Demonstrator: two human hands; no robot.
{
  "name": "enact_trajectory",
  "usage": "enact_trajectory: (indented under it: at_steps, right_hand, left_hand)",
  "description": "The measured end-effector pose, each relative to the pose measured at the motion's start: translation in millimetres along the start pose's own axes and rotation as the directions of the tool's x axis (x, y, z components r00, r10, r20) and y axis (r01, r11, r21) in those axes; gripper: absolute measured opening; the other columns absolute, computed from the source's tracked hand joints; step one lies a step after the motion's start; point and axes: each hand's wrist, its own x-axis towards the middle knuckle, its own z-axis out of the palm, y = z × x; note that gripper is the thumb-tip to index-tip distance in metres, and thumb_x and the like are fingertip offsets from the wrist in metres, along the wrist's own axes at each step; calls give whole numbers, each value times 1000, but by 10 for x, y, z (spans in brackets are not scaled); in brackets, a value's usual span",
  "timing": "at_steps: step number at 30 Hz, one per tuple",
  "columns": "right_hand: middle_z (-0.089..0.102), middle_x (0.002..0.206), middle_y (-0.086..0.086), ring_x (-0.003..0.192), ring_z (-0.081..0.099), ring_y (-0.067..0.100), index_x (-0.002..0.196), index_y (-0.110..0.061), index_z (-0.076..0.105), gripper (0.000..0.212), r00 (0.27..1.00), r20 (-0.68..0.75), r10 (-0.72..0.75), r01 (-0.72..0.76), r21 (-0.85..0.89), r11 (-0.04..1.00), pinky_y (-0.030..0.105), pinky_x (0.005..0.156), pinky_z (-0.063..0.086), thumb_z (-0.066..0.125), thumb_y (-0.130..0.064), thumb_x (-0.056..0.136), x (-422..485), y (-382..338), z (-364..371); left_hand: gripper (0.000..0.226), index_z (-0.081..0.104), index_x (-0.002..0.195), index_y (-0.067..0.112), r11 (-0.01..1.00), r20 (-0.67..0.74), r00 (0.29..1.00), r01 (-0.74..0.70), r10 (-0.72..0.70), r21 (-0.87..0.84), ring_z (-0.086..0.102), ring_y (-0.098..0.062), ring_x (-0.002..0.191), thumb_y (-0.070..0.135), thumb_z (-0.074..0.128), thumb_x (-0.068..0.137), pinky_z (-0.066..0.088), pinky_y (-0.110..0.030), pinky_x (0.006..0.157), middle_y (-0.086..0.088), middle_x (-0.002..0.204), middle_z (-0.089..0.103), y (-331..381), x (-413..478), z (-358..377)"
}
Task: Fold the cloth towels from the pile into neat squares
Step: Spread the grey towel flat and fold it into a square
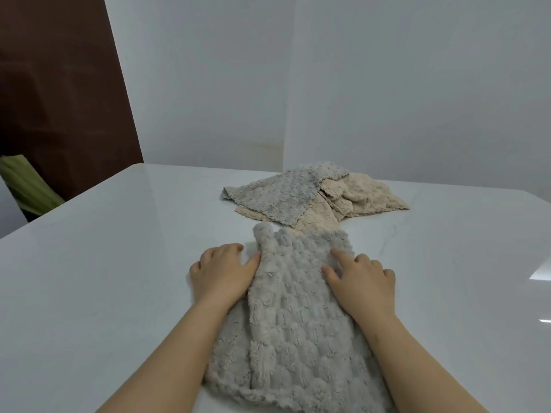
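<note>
A fluffy grey towel [295, 317] lies lengthwise on the white table [104, 278] in front of me, partly folded along its length. My left hand [222, 272] rests at the towel's left edge, thumb touching the fabric and fingers curled on the table. My right hand [362, 280] presses flat on the towel's right side, fingers spread. Behind the towel sits a loose pile [316, 195] with a grey towel [280, 195] on top of beige towels [363, 193].
The table's far edge meets a pale wall [357, 84]. A dark brown panel [59, 84] and something green [26, 186] stand beyond the table's left corner. Bright reflections glare on the table at the right.
</note>
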Motion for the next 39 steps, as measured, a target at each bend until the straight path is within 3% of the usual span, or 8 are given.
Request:
enact_trajectory:
  at_steps: [7,10,20,26,30,33,36,39]
  right_hand:
    - [49,117,1,112,43,24,125,-39,50,34,1000,17,0,0,-8,1000,35,90,32,34,-46,95,0,-8,-10]
    - [50,116,1,111,44,25,124,-37,50,33,1000,24,-7,7,-12,1000,34,90,33,33,-44,96,1,-5,-4]
    - [56,108,3,105,52,24,114,-22,61,26,996,40,-73,67,144,987,33,84,39,41,-22,96,31,108,-71]
    - [52,108,5,104,47,28,113,-22,64,28,994,-107,-6,25,170,985,33,80,34,48,-14,91,6,174,-120]
    - [19,153,7,139,18,29,140,-39,29,53,991,118,63,-73,90,993,41,110,20,43,-30,91,-2,130,-147]
    - [14,156,7,143,11,26,142,-44,21,52,965,260,34,-54,69,996,43,113,14,33,-33,93,29,139,-124]
    - [12,158,0,145,8,22,144,-40,21,50,950,312,-7,-7,42,999,43,114,10,26,-32,95,45,131,-107]
    - [15,157,-6,146,5,21,146,-31,20,50,953,297,-51,37,54,998,43,116,9,25,-29,97,47,118,-100]
  left_hand:
    - [45,30,138,37,925,112,929,-365,354,106,37,-22,128,40,39,94,30,-36,99,5,137,48,293,-211,183]
    - [41,35,135,39,916,95,911,-401,402,-33,45,-21,120,34,43,95,38,-32,94,3,130,53,304,-205,205]
    - [33,57,115,28,924,-200,962,-241,187,-296,52,-15,97,41,60,85,35,-23,78,2,107,54,115,-36,-49]
    - [27,54,117,27,999,-151,989,6,1,44,56,-22,97,37,43,95,38,-28,71,-1,117,48,-135,21,-134]
    - [40,39,135,31,989,-129,986,-92,107,115,32,-26,132,33,40,95,33,-38,101,-4,146,32,-110,41,-64]
    - [51,13,146,40,962,139,972,-212,190,169,0,-22,146,48,27,97,9,-46,116,0,159,3,-94,91,6]
    - [47,17,146,39,932,252,948,-259,195,252,1,-17,147,44,20,100,2,-50,116,6,158,7,-102,132,27]
    - [43,27,144,30,930,195,948,-293,252,221,18,-12,143,31,26,101,13,-46,114,8,153,24,-58,125,37]
